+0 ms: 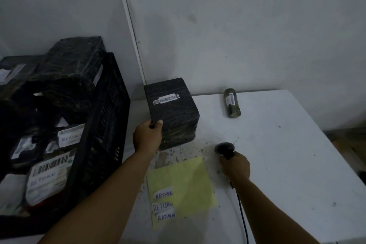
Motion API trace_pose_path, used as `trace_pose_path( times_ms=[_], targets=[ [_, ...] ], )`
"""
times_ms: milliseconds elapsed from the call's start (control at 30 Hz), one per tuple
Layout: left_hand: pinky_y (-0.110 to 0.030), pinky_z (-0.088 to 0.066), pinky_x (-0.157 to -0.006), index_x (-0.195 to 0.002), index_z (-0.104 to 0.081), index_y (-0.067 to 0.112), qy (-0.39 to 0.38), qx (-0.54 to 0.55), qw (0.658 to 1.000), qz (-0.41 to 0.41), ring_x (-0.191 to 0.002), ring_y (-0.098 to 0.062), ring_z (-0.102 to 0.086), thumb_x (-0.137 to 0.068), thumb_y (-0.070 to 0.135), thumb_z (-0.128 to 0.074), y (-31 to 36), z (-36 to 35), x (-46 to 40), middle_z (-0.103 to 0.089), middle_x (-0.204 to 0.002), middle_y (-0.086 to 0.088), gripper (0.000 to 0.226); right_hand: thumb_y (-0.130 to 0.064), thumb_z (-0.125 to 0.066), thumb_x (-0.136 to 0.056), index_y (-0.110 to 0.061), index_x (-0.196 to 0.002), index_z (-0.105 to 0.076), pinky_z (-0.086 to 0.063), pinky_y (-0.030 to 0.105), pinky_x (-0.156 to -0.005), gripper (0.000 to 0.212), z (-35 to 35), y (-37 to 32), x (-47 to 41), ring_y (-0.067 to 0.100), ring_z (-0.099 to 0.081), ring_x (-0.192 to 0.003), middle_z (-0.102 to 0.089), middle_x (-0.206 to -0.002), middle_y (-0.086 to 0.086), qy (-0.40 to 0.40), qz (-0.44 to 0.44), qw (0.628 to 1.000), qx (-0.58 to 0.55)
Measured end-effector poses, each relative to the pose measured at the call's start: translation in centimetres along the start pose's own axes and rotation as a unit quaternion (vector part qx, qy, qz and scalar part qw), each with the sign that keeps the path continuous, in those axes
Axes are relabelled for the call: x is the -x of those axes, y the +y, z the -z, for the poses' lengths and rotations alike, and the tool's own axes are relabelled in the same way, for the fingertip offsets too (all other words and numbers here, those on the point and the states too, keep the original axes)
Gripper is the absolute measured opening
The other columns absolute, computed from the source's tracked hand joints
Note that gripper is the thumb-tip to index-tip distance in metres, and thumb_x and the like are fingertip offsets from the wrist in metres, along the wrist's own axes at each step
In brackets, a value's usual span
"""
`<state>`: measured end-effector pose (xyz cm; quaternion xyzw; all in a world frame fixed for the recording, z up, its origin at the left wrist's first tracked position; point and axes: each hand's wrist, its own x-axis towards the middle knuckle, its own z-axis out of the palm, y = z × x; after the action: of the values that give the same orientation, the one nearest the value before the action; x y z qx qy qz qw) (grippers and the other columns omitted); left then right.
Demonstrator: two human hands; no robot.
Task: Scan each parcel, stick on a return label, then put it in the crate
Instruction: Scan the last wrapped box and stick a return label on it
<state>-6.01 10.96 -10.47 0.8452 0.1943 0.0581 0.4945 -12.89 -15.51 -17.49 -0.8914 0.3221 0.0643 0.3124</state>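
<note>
White table (277,154): box parcel (174,113), roll parcel (232,103), label sheet (184,186).

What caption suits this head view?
Left hand steadies a black wrapped box parcel; right hand aims a black handheld scanner.

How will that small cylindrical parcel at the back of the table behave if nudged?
The small cylindrical parcel lies on its side on the table, so it will probably roll if pushed across its length. Its wrap looks glossy, so perhaps slippery. It looks small enough to be light.

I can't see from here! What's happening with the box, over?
Left hand grips black box parcel, barcode up. Right hand holds scanner, aimed near it. No return label on box yet; three wait on yellow sheet. Nothing in the way.
</note>
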Motion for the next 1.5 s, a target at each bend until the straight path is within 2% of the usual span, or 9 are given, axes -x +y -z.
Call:
trace_pose_path(
  times_ms=[200,267,367,467,600,800,967,1333,1500],
  targets=[
    [-0.033,-0.055,-0.078,-0.118,-0.069,0.017,-0.029,0.027,0.999,0.001,-0.098,-0.023,-0.067,-0.092,0.052,-0.062,-0.8,0.2,-0.4,-0.071,-0.104,0.002,0.045,-0.04,-0.067,-0.089,-0.011,-0.082,-0.064,-0.055,0.031,-0.061,0.03,-0.2,0.2,-0.1,0.019,-0.062,-0.068,-0.064,-0.077,0.005,-0.028,-0.024,0.999,-0.001],
    [-0.038,-0.051,-0.096,-0.14,-0.054,0.013,-0.022,0.033,0.999,0.027,-0.112,-0.023,-0.062,-0.089,0.059,-0.06,-1.4,0.4,0.1,-0.065,-0.125,-0.003,0.069,-0.06,-0.069,-0.082,-0.006,-0.121,-0.056,-0.052,0.045,-0.087,0.068,0.0,0.1,0.5,0.034,-0.059,-0.106,-0.06,-0.114,0.015,-0.012,-0.042,0.999,0.02],
    [-0.024,-0.043,-0.087,-0.14,-0.051,0.012,0.019,0.049,0.998,0.035,-0.106,-0.013,-0.058,-0.093,0.056,-0.056,-3.4,0.9,1.8,-0.063,-0.129,-0.005,0.065,-0.07,-0.069,-0.076,-0.017,-0.147,-0.033,-0.035,0.058,-0.103,0.096,0.1,0.0,3.2,0.039,-0.036,-0.131,-0.039,-0.144,0.018,0.115,0.005,0.993,-0.004],
    [-0.028,-0.049,-0.078,-0.113,-0.064,0.018,0.01,0.027,0.999,0.025,-0.1,-0.019,-0.064,-0.096,0.036,-0.059,-6.6,1.6,4.3,-0.068,-0.111,-0.001,0.025,-0.047,-0.074,-0.084,-0.023,-0.133,-0.053,-0.036,0.053,-0.102,0.058,-0.8,-0.4,6.0,0.035,-0.041,-0.125,-0.049,-0.136,0.011,0.19,0.167,0.966,-0.049],
    [-0.027,-0.05,-0.084,-0.112,-0.069,0.021,-0.054,-0.079,0.995,0.014,-0.102,-0.016,-0.064,-0.094,0.012,-0.059,-11.4,2.5,8.1,-0.069,-0.114,0.0,0.022,-0.028,-0.071,-0.09,-0.018,-0.109,-0.073,-0.044,0.037,-0.09,0.021,-3.9,-1.6,9.0,0.028,-0.057,-0.106,-0.067,-0.111,0.005,0.039,0.336,0.941,-0.014],
    [-0.033,-0.042,-0.105,-0.125,-0.065,0.018,-0.152,-0.225,0.957,-0.102,-0.124,-0.024,-0.048,-0.086,0.015,-0.068,-15.2,4.4,11.7,-0.062,-0.125,-0.002,0.039,-0.032,-0.06,-0.095,-0.025,-0.109,-0.075,-0.046,0.035,-0.078,0.021,-8.1,-3.4,11.4,0.024,-0.057,-0.096,-0.071,-0.11,0.001,-0.106,0.428,0.891,0.106],
    [-0.037,-0.031,-0.112,-0.136,-0.055,0.019,-0.204,-0.306,0.92,-0.134,-0.136,-0.024,-0.032,-0.079,0.048,-0.072,-16.1,4.9,12.5,-0.045,-0.146,0.001,0.066,-0.033,-0.059,-0.093,-0.032,-0.12,-0.071,-0.042,0.035,-0.082,0.029,-10.2,-5.0,11.8,0.028,-0.054,-0.105,-0.065,-0.117,0.002,-0.135,0.471,0.852,0.185],
    [-0.037,-0.027,-0.115,-0.14,-0.052,0.021,-0.21,-0.336,0.91,-0.121,-0.139,-0.02,-0.025,-0.078,0.052,-0.072,-15.8,4.6,12.1,-0.036,-0.152,0.004,0.073,-0.032,-0.051,-0.097,-0.029,-0.103,-0.072,-0.041,0.036,-0.078,0.022,-11.1,-5.3,11.6,0.028,-0.051,-0.101,-0.06,-0.105,0.002,-0.133,0.52,0.807,0.247],
    [-0.037,-0.029,-0.115,-0.142,-0.051,0.024,-0.222,-0.357,0.899,-0.123,-0.14,-0.021,-0.024,-0.081,0.052,-0.07,-15.4,4.5,11.9,-0.035,-0.153,0.002,0.069,-0.025,-0.052,-0.093,-0.028,-0.106,-0.066,-0.041,0.037,-0.08,0.019,-10.9,-4.4,11.3,0.026,-0.049,-0.1,-0.059,-0.107,0.0,-0.136,0.513,0.818,0.223]
  ],
)
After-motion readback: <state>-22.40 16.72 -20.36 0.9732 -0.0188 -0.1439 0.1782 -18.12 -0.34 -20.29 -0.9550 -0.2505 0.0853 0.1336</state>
